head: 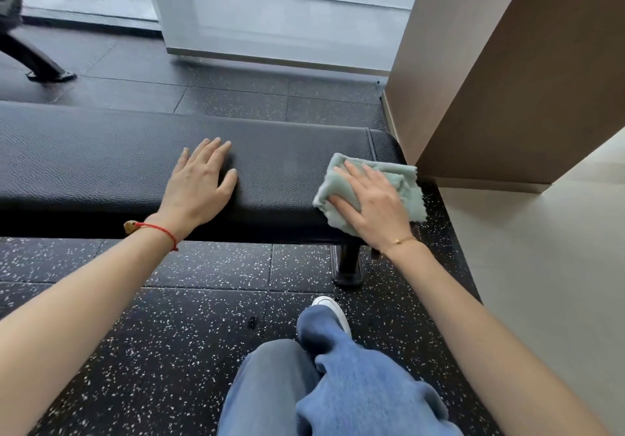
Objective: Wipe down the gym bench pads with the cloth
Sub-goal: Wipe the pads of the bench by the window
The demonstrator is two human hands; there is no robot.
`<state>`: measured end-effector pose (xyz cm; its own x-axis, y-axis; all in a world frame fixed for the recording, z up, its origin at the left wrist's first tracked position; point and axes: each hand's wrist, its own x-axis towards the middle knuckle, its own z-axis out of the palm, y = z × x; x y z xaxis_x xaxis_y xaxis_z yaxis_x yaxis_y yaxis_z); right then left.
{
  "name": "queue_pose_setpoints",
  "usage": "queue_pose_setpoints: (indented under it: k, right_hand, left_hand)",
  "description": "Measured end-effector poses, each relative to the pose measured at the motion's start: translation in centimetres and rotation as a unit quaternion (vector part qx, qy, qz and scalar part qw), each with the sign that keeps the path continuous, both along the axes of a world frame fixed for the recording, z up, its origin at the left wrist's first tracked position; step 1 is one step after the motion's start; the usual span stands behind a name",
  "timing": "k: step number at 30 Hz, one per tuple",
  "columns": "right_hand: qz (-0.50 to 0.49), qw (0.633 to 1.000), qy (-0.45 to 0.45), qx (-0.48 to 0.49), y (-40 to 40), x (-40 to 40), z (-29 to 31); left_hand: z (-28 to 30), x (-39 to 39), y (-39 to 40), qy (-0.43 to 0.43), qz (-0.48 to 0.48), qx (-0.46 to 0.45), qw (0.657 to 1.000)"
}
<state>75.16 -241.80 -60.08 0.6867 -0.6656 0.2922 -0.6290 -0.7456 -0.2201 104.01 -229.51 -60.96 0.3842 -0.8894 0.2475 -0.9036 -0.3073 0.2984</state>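
A long black padded gym bench pad (pixel 101 161) runs across the view from the left edge to its right end near the wall. My left hand (pixel 199 182) lies flat on the pad, fingers straight and spread. A pale green cloth (pixel 402 182) sits folded at the pad's right end, partly hanging over the near and right edges. My right hand (pixel 372 202) presses down on the cloth with straight fingers, covering its middle.
A black bench leg (pixel 348 263) stands on the speckled rubber floor (pixel 169 317) under the right end. A brown wall panel (pixel 507 80) rises close on the right. Another machine's black foot (pixel 44 66) is far left. My jeans-clad knee and white shoe (pixel 333 307) are below.
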Motion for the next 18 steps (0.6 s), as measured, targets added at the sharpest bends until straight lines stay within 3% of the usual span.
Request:
queue_pose_setpoints:
  k: [5,8,12,15,18]
  right_hand:
    - [0.131,0.989,0.066,0.003,4.1,9.5,-0.2]
    - [0.167,0.984,0.058,0.003,4.1,8.3,-0.5]
    - [0.047,0.997,0.01,0.056,-2.0,4.0,0.1]
    - [-0.042,0.994,0.062,0.075,-6.3,5.7,0.9]
    - [0.0,0.994,0.092,0.064,-7.2,12.1,0.9]
  left_hand:
    - [0.8,2.7,1.3,-0.008,0.041,0.008,0.999]
    - [0.2,3.5,1.9,-0.003,0.054,0.028,0.998]
    - [-0.2,3.5,2.0,-0.009,0.067,0.012,0.998]
    - [-0.3,3.5,1.7,-0.021,0.071,0.001,0.997]
    - [-0.5,3.4,1.8,-0.03,0.075,-0.011,0.997]
